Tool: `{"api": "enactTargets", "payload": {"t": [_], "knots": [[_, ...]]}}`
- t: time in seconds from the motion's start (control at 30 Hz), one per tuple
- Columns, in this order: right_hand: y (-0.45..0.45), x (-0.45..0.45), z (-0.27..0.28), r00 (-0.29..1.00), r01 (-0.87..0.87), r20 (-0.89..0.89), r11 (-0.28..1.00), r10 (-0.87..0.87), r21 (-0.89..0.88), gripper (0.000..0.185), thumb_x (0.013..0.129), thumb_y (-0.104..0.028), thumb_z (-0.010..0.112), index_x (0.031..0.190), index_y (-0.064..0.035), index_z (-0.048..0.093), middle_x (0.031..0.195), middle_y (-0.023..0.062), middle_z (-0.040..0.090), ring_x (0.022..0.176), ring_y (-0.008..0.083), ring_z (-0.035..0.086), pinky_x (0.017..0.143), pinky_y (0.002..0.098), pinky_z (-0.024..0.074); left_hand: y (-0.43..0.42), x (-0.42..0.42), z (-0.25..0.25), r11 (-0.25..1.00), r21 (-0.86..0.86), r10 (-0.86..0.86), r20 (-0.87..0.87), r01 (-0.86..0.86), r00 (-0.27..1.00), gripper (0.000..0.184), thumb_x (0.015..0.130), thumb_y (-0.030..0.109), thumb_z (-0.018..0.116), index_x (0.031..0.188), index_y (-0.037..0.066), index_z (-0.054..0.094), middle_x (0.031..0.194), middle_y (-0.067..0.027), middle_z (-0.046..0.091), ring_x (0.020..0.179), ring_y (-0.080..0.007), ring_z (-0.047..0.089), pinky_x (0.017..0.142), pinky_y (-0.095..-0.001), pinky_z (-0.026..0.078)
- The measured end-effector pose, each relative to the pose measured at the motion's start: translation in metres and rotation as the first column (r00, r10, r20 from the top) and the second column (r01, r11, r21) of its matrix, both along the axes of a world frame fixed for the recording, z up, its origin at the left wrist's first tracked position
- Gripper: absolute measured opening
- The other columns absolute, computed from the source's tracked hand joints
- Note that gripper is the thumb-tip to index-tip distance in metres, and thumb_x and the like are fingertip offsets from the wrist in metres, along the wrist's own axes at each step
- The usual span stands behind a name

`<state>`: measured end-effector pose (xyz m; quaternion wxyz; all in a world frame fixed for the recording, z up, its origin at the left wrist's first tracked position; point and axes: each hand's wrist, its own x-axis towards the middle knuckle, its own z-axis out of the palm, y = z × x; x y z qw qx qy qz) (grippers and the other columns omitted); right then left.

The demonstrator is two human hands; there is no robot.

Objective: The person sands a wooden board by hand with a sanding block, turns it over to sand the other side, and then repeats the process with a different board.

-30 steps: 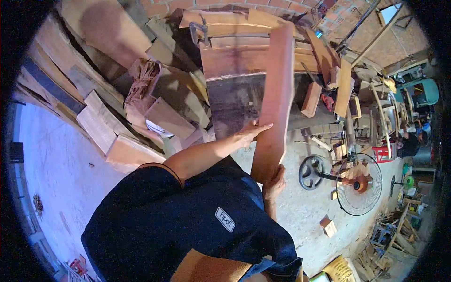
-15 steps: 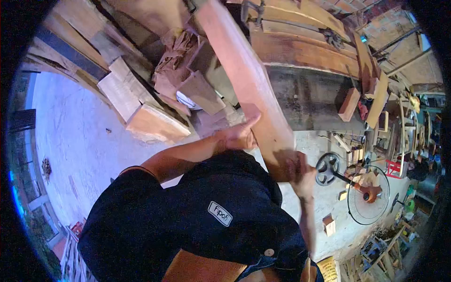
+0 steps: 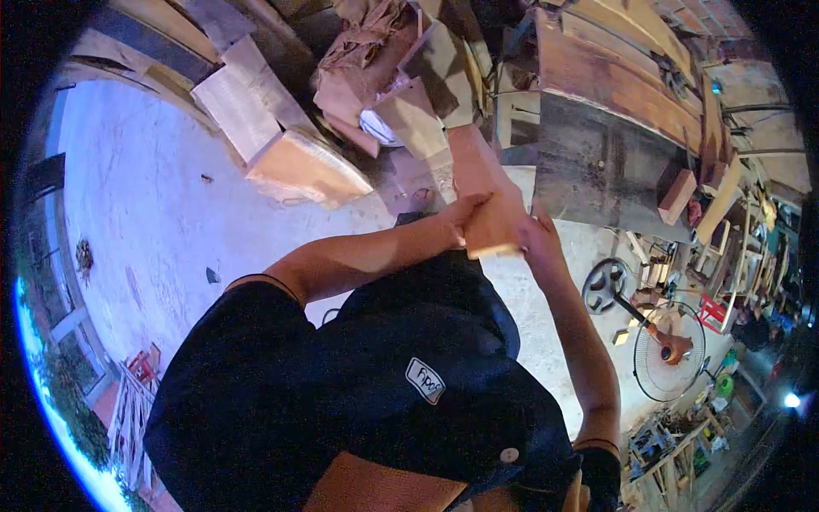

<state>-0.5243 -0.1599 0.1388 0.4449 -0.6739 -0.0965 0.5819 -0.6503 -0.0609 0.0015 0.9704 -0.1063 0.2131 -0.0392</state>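
A wooden board (image 3: 483, 175) points away from my body, its near end just in front of my waist. My left hand (image 3: 465, 220) holds its left edge near that end, thumb lying on the top face. On the opposite edge, my right hand (image 3: 539, 239) grips the near corner, its fingers partly hidden. The board's far end lies low, close to a cardboard box (image 3: 414, 115), though I cannot tell whether they touch.
Light wooden blocks (image 3: 299, 162) lie on the floor at left. A dark-topped bench (image 3: 589, 158) with planks stands at the upper right. Nearer on the right are a spoked wheel (image 3: 606, 286) and a standing fan (image 3: 671, 350). Brown crumpled cloth (image 3: 363, 47) rests by the box.
The board's far end has swung down and away, so the board now looks much shorter. Both hands have moved forward with it, and the right arm is stretched out further. The view has shifted.
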Motion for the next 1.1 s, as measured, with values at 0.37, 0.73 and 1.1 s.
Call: {"api": "enactTargets", "payload": {"t": [0.37, 0.73, 1.1], "knots": [[0.047, -0.03, -0.121, 0.997, 0.048, -0.051, 0.997, -0.051, -0.06, 0.041, 0.094, -0.025, 0.05, 0.131, -0.0066, 0.05, 0.107, 0.0127, 0.063, 0.087, 0.0223, 0.067, 0.072, 0.0339, 0.0573, 0.033, -0.046, -0.087, 0.171, 0.975, -0.112, 0.161, -0.141, 0.98, 0.038, 0.096, 0.02, 0.058, 0.126, 0.001, 0.05, 0.127, -0.0144, 0.057, 0.122, -0.0251, 0.054, 0.104, -0.0387, 0.044], [0.013, -0.032, -0.115, 0.779, -0.261, 0.543, 0.95, 0.313, -0.174, 0.027, 0.091, -0.018, 0.053, 0.116, -0.0101, 0.06, 0.094, 0.0204, 0.069, 0.084, 0.037, 0.068, 0.076, 0.0453, 0.0531, 0.184, -0.084, -0.283, 0.431, 0.849, 0.154, -0.402, 0.305, 0.903, 0.036, 0.093, 0.028, 0.053, 0.11, -0.003, 0.059, 0.097, -0.0203, 0.066, 0.085, -0.0332, 0.068, 0.071, -0.0414, 0.062], [-0.022, -0.026, -0.18, 0.183, -0.452, 0.861, 0.818, 0.476, -0.356, 0.026, 0.091, -0.021, 0.05, 0.111, -0.0111, 0.062, 0.103, 0.0145, 0.067, 0.095, 0.0307, 0.066, 0.079, 0.0425, 0.0547, 0.263, -0.054, -0.152, 0.505, 0.821, 0.266, 0.144, -0.265, 0.953, 0.048, 0.097, 0.029, 0.053, 0.141, 0.012, 0.045, 0.135, -0.0058, 0.054, 0.125, -0.0175, 0.05, 0.095, -0.034, 0.051]]}}
